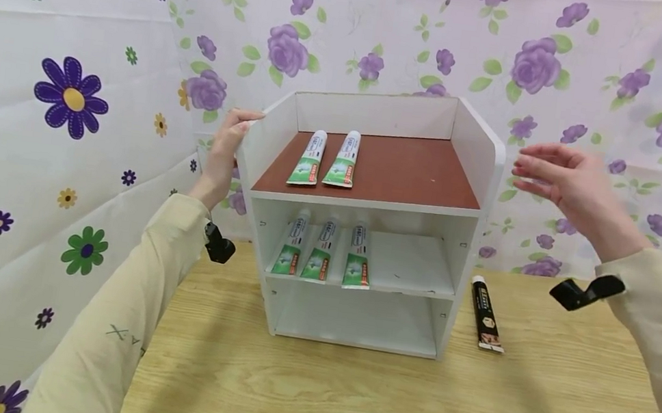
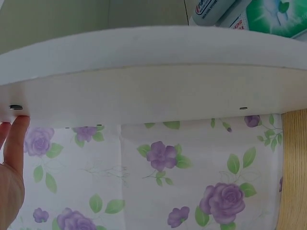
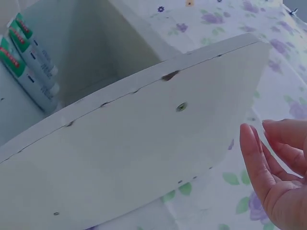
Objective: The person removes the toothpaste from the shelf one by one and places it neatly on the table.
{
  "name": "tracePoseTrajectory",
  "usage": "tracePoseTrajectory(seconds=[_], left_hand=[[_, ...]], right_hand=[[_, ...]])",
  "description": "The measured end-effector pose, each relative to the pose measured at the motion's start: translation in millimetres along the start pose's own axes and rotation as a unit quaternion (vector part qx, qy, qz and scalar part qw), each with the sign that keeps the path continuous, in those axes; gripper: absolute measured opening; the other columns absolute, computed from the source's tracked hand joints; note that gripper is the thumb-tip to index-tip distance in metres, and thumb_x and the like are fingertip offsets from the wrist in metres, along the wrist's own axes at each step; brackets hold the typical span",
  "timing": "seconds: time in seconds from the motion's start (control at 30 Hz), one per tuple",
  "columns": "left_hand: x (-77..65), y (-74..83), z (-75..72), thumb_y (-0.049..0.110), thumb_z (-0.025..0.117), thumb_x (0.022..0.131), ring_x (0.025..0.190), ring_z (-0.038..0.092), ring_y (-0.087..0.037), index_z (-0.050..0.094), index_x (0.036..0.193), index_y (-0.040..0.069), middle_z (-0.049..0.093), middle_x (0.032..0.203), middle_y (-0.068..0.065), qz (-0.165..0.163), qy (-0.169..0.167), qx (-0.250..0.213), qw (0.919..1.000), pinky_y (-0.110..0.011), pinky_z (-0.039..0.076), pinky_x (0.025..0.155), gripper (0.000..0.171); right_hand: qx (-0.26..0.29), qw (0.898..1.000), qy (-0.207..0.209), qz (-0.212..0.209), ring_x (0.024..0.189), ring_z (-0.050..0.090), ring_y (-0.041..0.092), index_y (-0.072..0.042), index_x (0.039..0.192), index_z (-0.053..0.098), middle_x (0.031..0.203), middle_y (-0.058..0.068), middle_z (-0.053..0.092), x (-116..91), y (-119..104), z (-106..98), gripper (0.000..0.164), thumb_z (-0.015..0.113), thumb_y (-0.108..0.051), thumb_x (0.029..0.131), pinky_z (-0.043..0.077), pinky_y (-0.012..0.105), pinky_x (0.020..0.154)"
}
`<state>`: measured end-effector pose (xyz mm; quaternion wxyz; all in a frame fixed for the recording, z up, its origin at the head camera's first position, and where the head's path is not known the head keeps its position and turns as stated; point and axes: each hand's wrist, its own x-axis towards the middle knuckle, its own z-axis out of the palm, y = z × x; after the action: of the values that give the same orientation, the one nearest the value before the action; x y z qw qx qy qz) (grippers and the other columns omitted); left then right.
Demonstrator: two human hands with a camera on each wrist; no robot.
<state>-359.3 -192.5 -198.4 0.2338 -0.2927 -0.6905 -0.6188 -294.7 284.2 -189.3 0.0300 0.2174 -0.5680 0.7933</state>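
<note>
A white shelf unit [image 1: 375,203] with a brown top board stands on the table. My left hand [image 1: 227,152] touches its left side panel at the upper edge; in the left wrist view the extended fingers [image 2: 17,139] meet the panel's outer face. My right hand [image 1: 578,185] hovers apart from the right side panel, holding nothing, its fingers loosely bent. Two green-and-white toothpaste tubes [image 1: 344,160] lie on the brown top. Three similar toothpaste tubes [image 1: 358,258] lie side by side on the middle shelf, towards its left.
A black toothpaste tube [image 1: 485,315] lies on the wooden table [image 1: 344,401], right of the shelf unit. Behind hangs a flowered cloth [image 1: 401,36], and another flowered cloth [image 1: 16,147] covers the left side. The lowest shelf [image 1: 355,316] shows its bare white board.
</note>
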Motion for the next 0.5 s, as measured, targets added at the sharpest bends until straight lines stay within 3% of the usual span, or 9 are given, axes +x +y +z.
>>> tracePoseTrajectory(seconds=[0.23, 0.5], left_hand=[[0.6, 2.4, 1.7, 0.038, 0.039, 0.087, 0.079, 0.052, -0.021, 0.053, 0.114, 0.010, 0.048, 0.108, -0.008, 0.000, 0.000, 0.007, 1.0000, -0.033, 0.046, 0.059, 0.042], [-0.4, 1.9, 2.9, 0.035, 0.039, 0.087, 0.077, 0.052, -0.020, 0.054, 0.114, 0.008, 0.049, 0.108, -0.009, 0.007, 0.003, 0.003, 1.0000, -0.031, 0.046, 0.059, 0.041]], right_hand=[[0.003, 1.000, 0.015, 0.012, 0.082, 0.061, 0.024, 0.006, 0.100, 0.060, 0.094, 0.014, 0.060, 8, -17, 8, 0.016, 0.058, 0.005, 0.083, 0.050, 0.033, 0.072], [0.070, 0.997, 0.023, -0.005, 0.078, 0.062, 0.026, 0.010, 0.097, 0.058, 0.088, 0.019, 0.061, 22, -39, 31, 0.015, 0.058, 0.010, 0.082, 0.051, 0.035, 0.070]])
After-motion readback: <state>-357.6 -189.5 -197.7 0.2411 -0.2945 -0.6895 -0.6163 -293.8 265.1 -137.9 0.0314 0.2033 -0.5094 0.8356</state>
